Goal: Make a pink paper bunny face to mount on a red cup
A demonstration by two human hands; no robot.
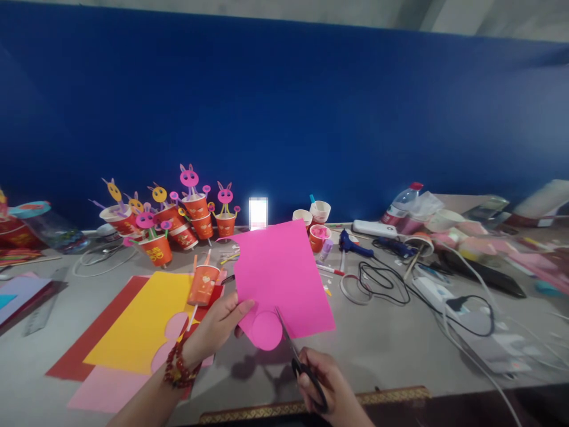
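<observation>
My left hand (222, 323) pinches the lower left edge of a bright pink sheet of paper (280, 267), thumb on top, and holds it up over the table. In my right hand (326, 385) is a pair of scissors (296, 356) with black handles. Its blades meet the paper beside a rounded, partly cut pink disc (268, 330) at the sheet's lower edge. Just left of the sheet, an orange paper cup (204, 283) with a white stick lies near my left hand. The fingers of my left hand behind the paper are mostly hidden.
Yellow paper (137, 326), red paper (84, 350) and pink sheets lie on the left. Several decorated cups (195, 207) stand at the back. On the right are a blue glue gun (353, 244), a power strip (435, 296), tangled cords and a bottle (402, 207).
</observation>
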